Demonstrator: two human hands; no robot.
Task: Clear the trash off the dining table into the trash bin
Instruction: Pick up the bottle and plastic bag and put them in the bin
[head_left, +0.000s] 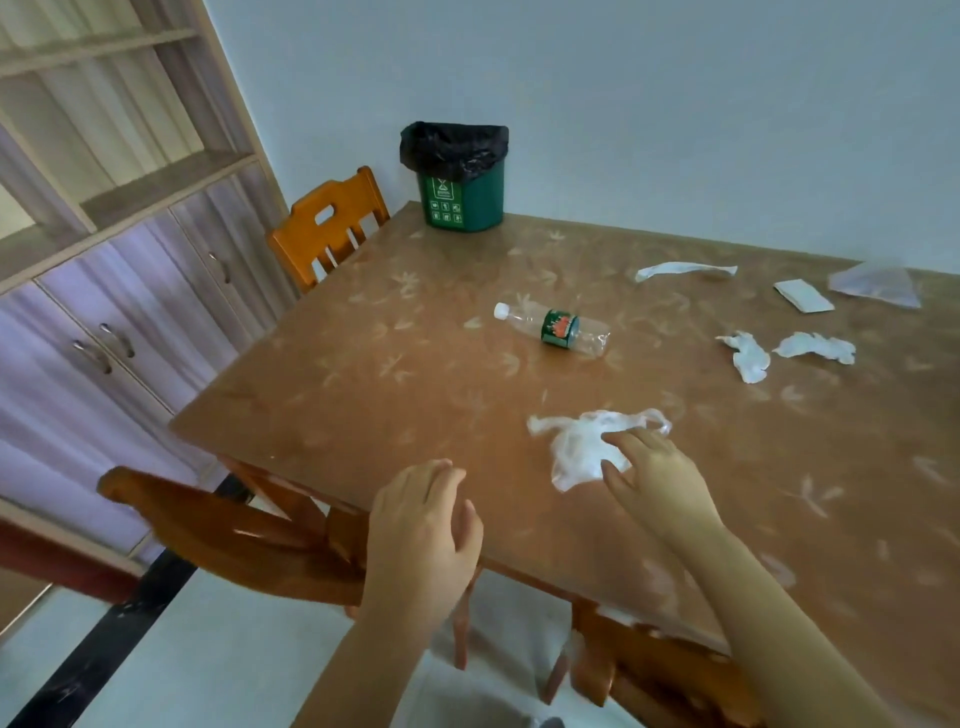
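Your right hand (657, 480) lay spread on the crumpled plastic wrap (582, 441) near the worktop (363, 374) edge — likely to gather it; your left hand (423, 519) hovered open, empty — the trash bin (460, 176) stood at the far corner.

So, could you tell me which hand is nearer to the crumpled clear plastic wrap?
The right hand: its fingers rest on the plastic wrap. The left hand hovers apart, over the table edge.

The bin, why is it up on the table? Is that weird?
Yes, a bit. The green trash bin stands on the dining table's far corner, not the floor. Also, the plastic bottle lies tipped on its side, and torn paper scraps are scattered about.
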